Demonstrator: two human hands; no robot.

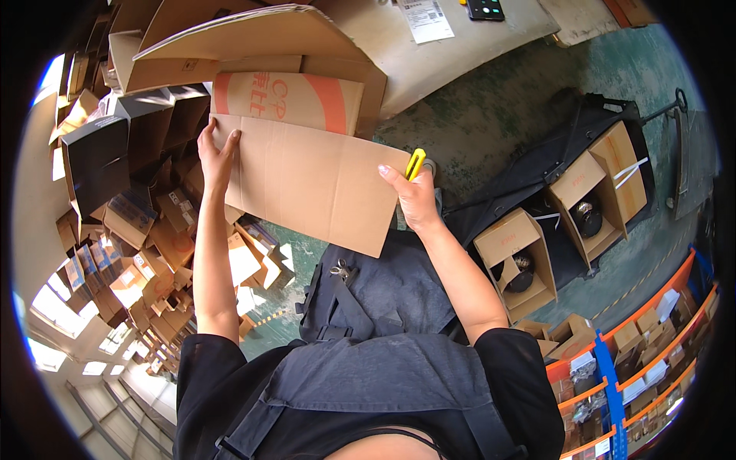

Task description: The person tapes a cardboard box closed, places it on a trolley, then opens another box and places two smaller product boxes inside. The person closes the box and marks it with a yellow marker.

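A flat sheet of brown cardboard (310, 178) with fold lines is held up in front of my body. At its left end, my left hand (217, 149) grips the edge with the thumb on the near face. My right hand (415, 192) holds the opposite end and also keeps a yellow utility knife (415, 164) between thumb and palm. Just beyond the sheet is a carton piece with a red-orange print (287, 98). Behind that rises a large open cardboard box (259, 37) with its flaps spread.
A pale worktable (368, 34) carries a printed label sheet (425, 20) and a black device (485, 10). Two open cartons (514, 259) with dark round objects lie right, on black fabric. Piled boxes (132, 218) crowd the left. Orange-and-blue shelving (612, 374) stands lower right.
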